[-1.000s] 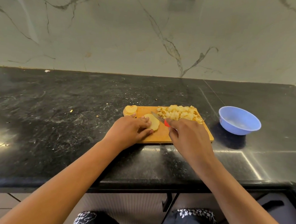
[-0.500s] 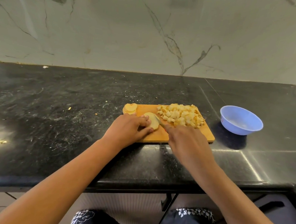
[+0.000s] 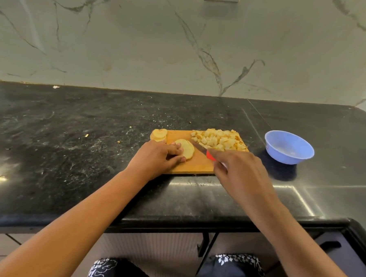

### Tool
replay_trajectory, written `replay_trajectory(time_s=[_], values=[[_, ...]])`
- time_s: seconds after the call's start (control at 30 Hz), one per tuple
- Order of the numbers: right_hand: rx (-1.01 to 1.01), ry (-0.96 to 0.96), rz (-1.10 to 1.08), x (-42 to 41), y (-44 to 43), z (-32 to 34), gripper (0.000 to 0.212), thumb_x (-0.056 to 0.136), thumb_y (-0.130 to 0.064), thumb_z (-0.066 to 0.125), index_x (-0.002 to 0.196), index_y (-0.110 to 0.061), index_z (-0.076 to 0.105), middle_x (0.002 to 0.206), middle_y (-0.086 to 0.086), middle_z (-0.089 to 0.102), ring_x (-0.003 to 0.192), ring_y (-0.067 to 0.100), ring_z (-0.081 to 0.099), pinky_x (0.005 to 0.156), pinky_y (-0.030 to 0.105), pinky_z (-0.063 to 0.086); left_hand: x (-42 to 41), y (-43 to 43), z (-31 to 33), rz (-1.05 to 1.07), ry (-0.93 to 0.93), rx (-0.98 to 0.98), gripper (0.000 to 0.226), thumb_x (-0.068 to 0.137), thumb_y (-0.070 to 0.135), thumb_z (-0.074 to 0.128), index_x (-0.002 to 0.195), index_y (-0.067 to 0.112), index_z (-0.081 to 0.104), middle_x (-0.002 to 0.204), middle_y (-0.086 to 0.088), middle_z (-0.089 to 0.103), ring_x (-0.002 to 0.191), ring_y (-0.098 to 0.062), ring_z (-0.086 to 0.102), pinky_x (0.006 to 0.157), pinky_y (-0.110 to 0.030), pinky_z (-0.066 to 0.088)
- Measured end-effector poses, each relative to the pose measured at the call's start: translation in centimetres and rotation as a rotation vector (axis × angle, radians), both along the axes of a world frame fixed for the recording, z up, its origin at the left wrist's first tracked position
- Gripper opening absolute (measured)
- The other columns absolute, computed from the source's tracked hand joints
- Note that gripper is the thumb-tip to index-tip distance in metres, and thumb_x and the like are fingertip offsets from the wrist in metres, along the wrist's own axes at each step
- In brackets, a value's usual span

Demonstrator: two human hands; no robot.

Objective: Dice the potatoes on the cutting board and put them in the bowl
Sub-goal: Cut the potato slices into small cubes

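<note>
My left grip [image 3: 155, 158] holds a flat potato slice [image 3: 187, 151] down with curled fingers on the cutting board [image 3: 197, 165], toward the front edge of the tabletop [image 3: 92, 146]. My right grip [image 3: 237, 173] is closed round the red-handled knife [image 3: 199, 148], its blade touching the slice. Diced potato [image 3: 220, 139] heaps the board's far right corner. The blue bowl [image 3: 283, 157] sits apart, rightward.

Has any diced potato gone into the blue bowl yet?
No, the blue bowl holds no potato; the diced pile sits on the cutting board.

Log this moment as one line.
step: dicing | left hand holds potato piece on cutting board | right hand grips knife, blade beside piece | diced pile on board | bowl: no potato yet
</note>
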State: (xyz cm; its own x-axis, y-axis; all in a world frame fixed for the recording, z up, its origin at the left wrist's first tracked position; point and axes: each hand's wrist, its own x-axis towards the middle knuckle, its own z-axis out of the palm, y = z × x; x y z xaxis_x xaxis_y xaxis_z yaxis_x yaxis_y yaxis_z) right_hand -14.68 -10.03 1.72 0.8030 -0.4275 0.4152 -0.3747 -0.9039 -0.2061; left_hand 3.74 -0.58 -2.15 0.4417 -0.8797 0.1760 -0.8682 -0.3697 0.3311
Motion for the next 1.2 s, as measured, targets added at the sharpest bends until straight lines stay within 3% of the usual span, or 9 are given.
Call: replay_trajectory(time_s=[0.13,0.3,0.47,0.63,0.73,0.83,0.9,1.1,1.2], values=[[0.02,0.003,0.017,3.3,-0.6,-0.7,0.039,0.095,-0.014,0.046,0.13,-0.026,0.057,0.084,0.001,0.068,0.071,0.014,0.054,0.06,0.028,0.041,0.2,-0.1,-0.2,0.0,0.0,-0.002,0.041,0.092,0.045,0.054,0.127,0.024,0.06,0.138,0.011,0.049,0.128,-0.012,0.046,0.102,-0.025,0.036],[-0.053,0.068,-0.001,4.4,-0.8,-0.9,0.038,0.096,-0.018,0.043,0.131,-0.026,0.056,0.096,0.002,0.069,0.078,0.016,0.055,0.06,0.026,0.039,0.5,-0.2,-0.5,-0.004,-0.005,-0.017,0.041,0.091,0.044,0.056,0.126,0.023,0.061,0.137,0.009,0.051,0.127,-0.013,0.048,0.102,-0.027,0.038],[-0.14,0.234,-0.036,5.8,0.0,-0.6,0.029,0.097,-0.016,0.043,0.122,-0.021,0.059,0.08,-0.002,0.047,0.071,0.014,0.043,0.047,0.023,0.02,0.6,-0.2,-0.8,-0.02,-0.003,-0.065,0.039,0.09,0.042,0.059,0.122,0.021,0.064,0.133,0.007,0.055,0.122,-0.014,0.054,0.104,-0.033,0.041],[-0.126,0.295,-0.002,5.7,0.2,-0.7,0.023,0.097,-0.017,0.045,0.117,-0.018,0.058,0.083,-0.002,0.048,0.073,0.014,0.045,0.059,0.026,0.031,0.5,-0.2,-0.8,-0.008,0.005,-0.063,0.038,0.09,0.041,0.06,0.122,0.021,0.064,0.133,0.006,0.055,0.125,-0.014,0.051,0.105,-0.032,0.04],[-0.11,0.282,0.005,3.7,0.2,-1.0,0.034,0.097,-0.016,0.041,0.129,-0.022,0.052,0.077,-0.004,0.045,0.071,0.015,0.045,0.053,0.026,0.03,0.5,-0.3,-0.8,-0.005,0.018,-0.066,0.04,0.089,0.043,0.06,0.123,0.022,0.063,0.132,0.007,0.056,0.124,-0.012,0.052,0.106,-0.033,0.039],[-0.052,0.26,0.027,0.9,0.4,-1.0,0.043,0.098,-0.02,0.039,0.141,-0.027,0.042,0.097,-0.004,0.062,0.086,0.018,0.057,0.064,0.029,0.045,0.4,-0.2,-0.6,0.001,0.023,-0.051,0.041,0.089,0.044,0.059,0.124,0.022,0.062,0.134,0.008,0.054,0.125,-0.011,0.05,0.107,-0.03,0.038],[-0.02,0.256,0.024,-0.7,0.8,-0.9,0.046,0.099,-0.021,0.037,0.144,-0.028,0.037,0.098,-0.002,0.062,0.086,0.018,0.056,0.064,0.029,0.041,0.4,-0.1,-0.6,-0.002,0.028,-0.065,0.041,0.088,0.044,0.06,0.123,0.022,0.063,0.133,0.008,0.055,0.123,-0.012,0.052,0.107,-0.031,0.038],[-0.001,0.272,-0.017,-3.4,1.3,0.9,0.037,0.095,-0.024,0.043,0.129,-0.033,0.055,0.105,-0.003,0.067,0.089,0.019,0.06,0.063,0.028,0.041,0.2,0.3,-0.6,0.017,0.037,-0.089,0.044,0.084,0.054,0.059,0.111,0.022,0.071,0.116,0.002,0.069,0.107,-0.022,0.063,0.098,-0.041,0.047],[0.026,0.215,-0.048,-3.0,0.7,2.6,0.037,0.093,-0.025,0.048,0.126,-0.037,0.058,0.103,-0.002,0.07,0.081,0.017,0.061,0.065,0.027,0.048,0.3,0.5,-0.5,0.018,0.028,-0.076,0.033,0.089,0.042,0.061,0.113,0.021,0.07,0.124,0.006,0.063,0.121,-0.023,0.055,0.102,-0.039,0.043]])
